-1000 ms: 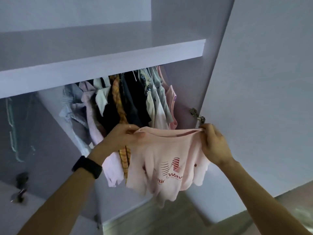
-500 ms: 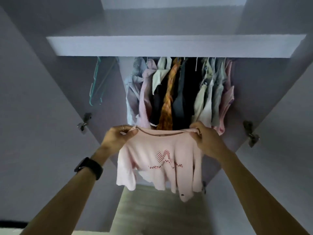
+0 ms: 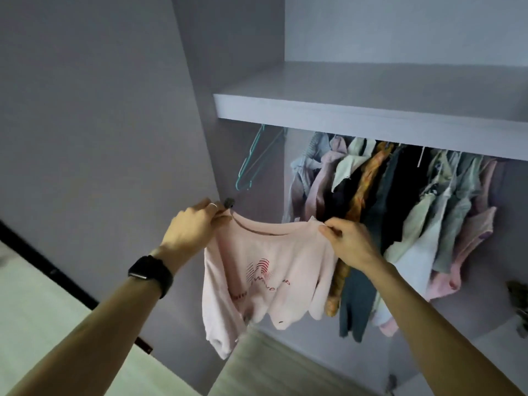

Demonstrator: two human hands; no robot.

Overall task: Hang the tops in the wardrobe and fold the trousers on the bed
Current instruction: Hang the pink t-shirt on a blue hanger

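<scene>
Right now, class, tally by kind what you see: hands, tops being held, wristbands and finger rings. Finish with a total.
Hands: 2, the left hand and the right hand
Pink top, held by both: 1
Black wristband: 1
Ring: 1
Total: 5

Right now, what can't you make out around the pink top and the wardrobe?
Head view:
Hanging rail: hidden behind the shelf.
Print on the pink top: blurred, unreadable.
A dark thing at right edge: cut off by the frame.
Any hanger inside the top: covered by fabric.
</scene>
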